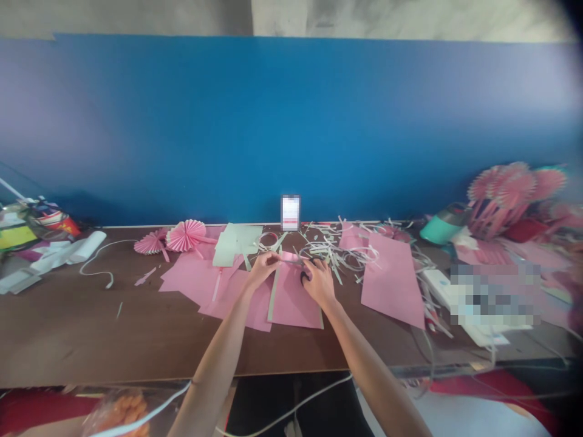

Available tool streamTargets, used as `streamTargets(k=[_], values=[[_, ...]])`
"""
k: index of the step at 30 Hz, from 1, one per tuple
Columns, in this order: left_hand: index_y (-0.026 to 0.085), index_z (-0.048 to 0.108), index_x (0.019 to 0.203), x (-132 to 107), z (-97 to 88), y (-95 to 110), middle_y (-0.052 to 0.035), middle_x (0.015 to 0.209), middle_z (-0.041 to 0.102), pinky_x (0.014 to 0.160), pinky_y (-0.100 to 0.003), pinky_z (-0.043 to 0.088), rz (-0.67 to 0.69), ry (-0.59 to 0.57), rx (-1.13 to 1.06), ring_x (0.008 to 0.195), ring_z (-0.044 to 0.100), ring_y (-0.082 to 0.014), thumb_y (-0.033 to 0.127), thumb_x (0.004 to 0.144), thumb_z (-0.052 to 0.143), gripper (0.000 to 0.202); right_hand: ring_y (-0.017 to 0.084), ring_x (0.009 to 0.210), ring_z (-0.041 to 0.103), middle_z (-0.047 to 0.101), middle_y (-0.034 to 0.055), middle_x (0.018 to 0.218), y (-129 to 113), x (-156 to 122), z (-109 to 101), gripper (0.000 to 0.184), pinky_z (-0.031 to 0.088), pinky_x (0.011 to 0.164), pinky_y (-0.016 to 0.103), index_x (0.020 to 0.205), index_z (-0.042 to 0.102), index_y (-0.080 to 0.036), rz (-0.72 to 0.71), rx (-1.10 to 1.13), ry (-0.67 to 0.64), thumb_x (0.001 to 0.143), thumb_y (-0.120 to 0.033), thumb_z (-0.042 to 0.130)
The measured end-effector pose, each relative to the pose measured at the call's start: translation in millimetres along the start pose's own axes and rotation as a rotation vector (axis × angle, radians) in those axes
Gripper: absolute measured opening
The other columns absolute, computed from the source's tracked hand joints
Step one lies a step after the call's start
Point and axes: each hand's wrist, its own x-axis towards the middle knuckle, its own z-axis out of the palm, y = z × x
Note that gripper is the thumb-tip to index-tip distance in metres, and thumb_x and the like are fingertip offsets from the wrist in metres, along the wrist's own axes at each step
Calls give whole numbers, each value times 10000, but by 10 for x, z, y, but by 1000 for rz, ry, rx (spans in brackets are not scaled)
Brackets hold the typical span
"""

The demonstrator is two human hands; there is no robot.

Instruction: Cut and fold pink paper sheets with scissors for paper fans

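In front of me a pink paper sheet [296, 303] with pale strips along both sides lies on the brown table [136, 340]. My right hand [321, 282] is closed around the dark handles of a pair of scissors [294, 261], whose blades point left across the sheet's far end. At the far left corner of that sheet, my left hand [263, 268] pinches the paper between its fingertips. More pink sheets [195, 276] overlap to the left, partly under the left forearm. Another pink sheet [394, 282] lies to the right.
A lit phone [290, 213] stands against the blue partition [291, 121]. Pale paper strips [334, 249] are heaped behind my right hand. Folded pink paper fans [186, 235] lie left; more fans [514, 188] stand far right near a teal container [439, 226]. A white cable [98, 255] trails left.
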Motion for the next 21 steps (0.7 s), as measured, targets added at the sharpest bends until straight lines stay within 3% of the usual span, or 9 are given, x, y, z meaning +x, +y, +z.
streamTargets(k=[7, 11, 16, 21], values=[[172, 642, 825, -11, 1, 33, -41, 824, 631, 702, -277, 433, -3, 17, 17, 769, 566, -169, 313, 767, 586, 163, 248, 1008, 457, 565, 70, 1009, 22, -2, 23, 468, 350, 895, 347, 1208, 554, -242, 21, 27, 42, 746, -173, 532], [171, 640, 840, -19, -2, 63, -43, 836, 632, 709, -278, 433, -37, 16, -5, 777, 567, -175, 337, 766, 589, 189, 258, 995, 498, 592, 98, 1029, 105, 34, 77, 418, 371, 895, 377, 1166, 554, -176, 144, 137, 131, 751, -211, 516], [164, 633, 851, -7, -6, 31, -36, 805, 627, 674, -262, 422, -89, 41, -79, 738, 561, -163, 384, 761, 604, 240, 220, 848, 578, 634, 72, 970, 214, 96, 128, 440, 447, 772, 347, 1123, 548, -173, 374, 489, 228, 697, -279, 568], [173, 613, 857, -1, -14, -10, -35, 843, 624, 706, -262, 422, -80, 107, -116, 780, 563, -162, 406, 774, 595, 248, 164, 610, 566, 617, 0, 704, 204, 127, 143, 508, 449, 555, 271, 1116, 531, -182, 487, 976, 169, 625, -255, 639]])
